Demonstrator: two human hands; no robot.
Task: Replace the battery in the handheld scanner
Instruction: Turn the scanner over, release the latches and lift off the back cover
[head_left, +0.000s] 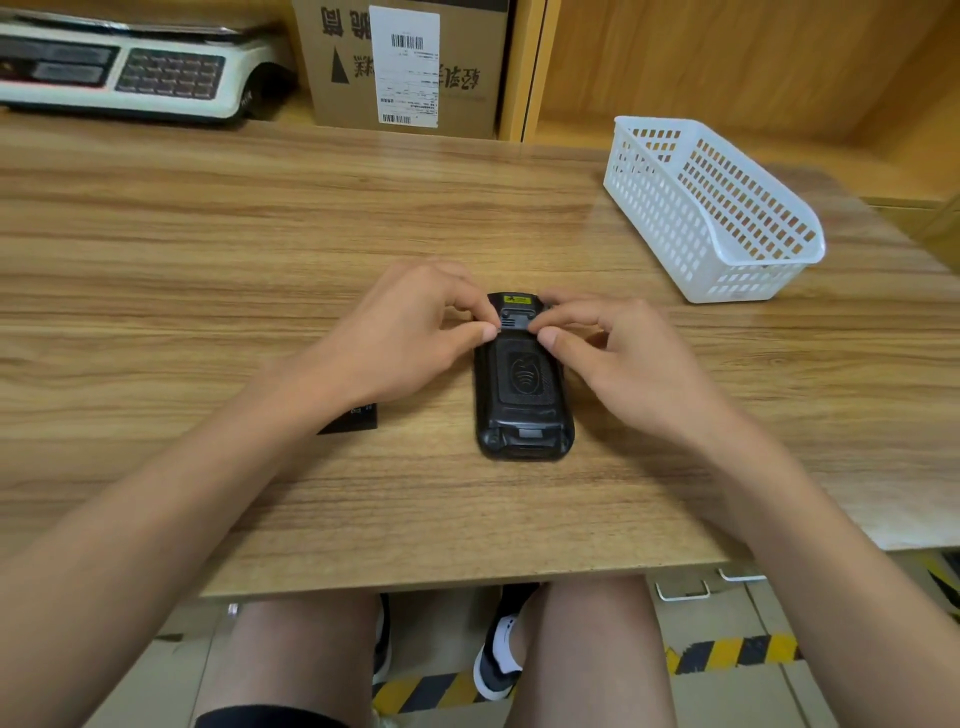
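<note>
A black handheld scanner (523, 395) lies face down in the middle of the wooden table (260, 234), its back cover on and a yellow label at its far end. My left hand (410, 332) pinches the scanner's upper left edge with thumb and fingers. On the upper right edge, my right hand (613, 353) does the same, its thumb pressing on the cover's top. A flat black battery (353, 418) lies on the table to the left, mostly hidden under my left forearm.
A white slotted plastic basket (711, 208) stands at the right rear of the table. Behind the table sit a weighing scale (124, 67) at the left and a cardboard box (405, 67). The table's near edge runs just above my knees.
</note>
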